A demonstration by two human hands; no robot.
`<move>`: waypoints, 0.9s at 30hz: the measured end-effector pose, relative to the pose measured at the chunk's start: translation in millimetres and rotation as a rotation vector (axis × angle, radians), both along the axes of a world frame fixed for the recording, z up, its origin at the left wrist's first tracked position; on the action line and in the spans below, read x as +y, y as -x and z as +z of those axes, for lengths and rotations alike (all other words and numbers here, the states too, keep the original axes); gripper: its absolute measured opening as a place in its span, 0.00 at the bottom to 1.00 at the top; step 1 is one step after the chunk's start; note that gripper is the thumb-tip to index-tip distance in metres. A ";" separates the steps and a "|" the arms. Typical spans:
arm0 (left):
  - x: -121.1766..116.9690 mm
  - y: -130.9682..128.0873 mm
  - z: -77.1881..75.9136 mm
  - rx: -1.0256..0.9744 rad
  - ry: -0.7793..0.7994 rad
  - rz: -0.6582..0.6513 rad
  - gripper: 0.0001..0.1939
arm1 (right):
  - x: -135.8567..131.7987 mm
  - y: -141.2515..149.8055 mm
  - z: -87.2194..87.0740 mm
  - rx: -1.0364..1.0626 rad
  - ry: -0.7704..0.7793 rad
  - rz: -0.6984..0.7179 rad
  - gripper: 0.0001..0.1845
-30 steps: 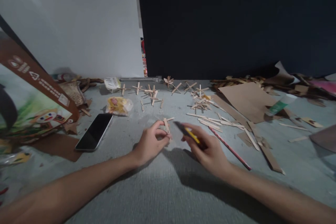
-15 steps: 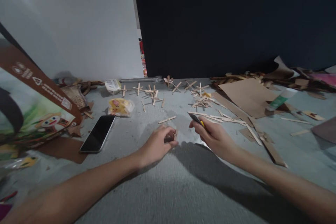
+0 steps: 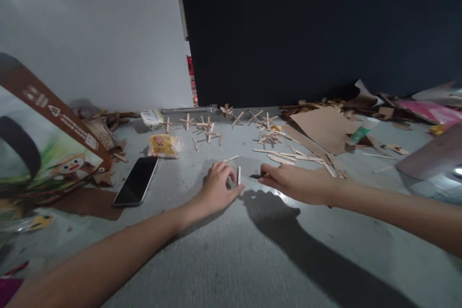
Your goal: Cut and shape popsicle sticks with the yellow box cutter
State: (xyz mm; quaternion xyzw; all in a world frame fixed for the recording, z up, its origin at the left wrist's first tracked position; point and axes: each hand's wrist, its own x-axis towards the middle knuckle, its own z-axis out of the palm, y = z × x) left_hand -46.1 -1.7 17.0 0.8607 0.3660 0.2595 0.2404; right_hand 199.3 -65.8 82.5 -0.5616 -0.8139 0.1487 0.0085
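Observation:
Between the thumb and fingertips of my left hand [image 3: 219,186], a short piece of wooden craft stick [image 3: 238,175] points away from me, low over the grey table. My right hand [image 3: 294,182] is wrapped around a craft knife [image 3: 255,176]. Its dark tip points left toward the stick, with a small gap between them; the fist hides most of the handle. Just beyond my left hand lies another stick piece [image 3: 231,158]. Behind my right hand, several loose craft sticks [image 3: 285,156] are spread out.
Crossed stick pieces [image 3: 209,130] stand along the back. At left are a phone [image 3: 137,181], a yellow packet [image 3: 164,146] and a printed bag [image 3: 54,139]. To the right are brown cardboard [image 3: 325,127], a glue stick [image 3: 362,131] and a clear container [image 3: 433,168].
My right hand has turned so that the knife, earlier angled up and away, now lies nearly level, pointing left. The stick in my left hand shows more clearly. The view has shifted slightly.

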 end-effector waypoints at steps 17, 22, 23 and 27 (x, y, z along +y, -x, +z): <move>12.2 0.6 -11.8 0.004 0.015 -0.104 0.25 | 48.8 23.9 9.1 -0.465 -0.050 0.312 0.25; 12.7 0.4 -12.6 0.019 0.017 -0.095 0.22 | 54.6 23.1 2.2 -0.436 -0.047 0.340 0.24; 12.2 0.3 -12.0 0.020 0.021 -0.089 0.22 | 54.6 23.1 1.5 -0.432 -0.048 0.338 0.24; 11.4 -0.2 -11.0 0.015 0.027 -0.083 0.23 | 53.1 23.6 1.6 -0.425 -0.053 0.333 0.23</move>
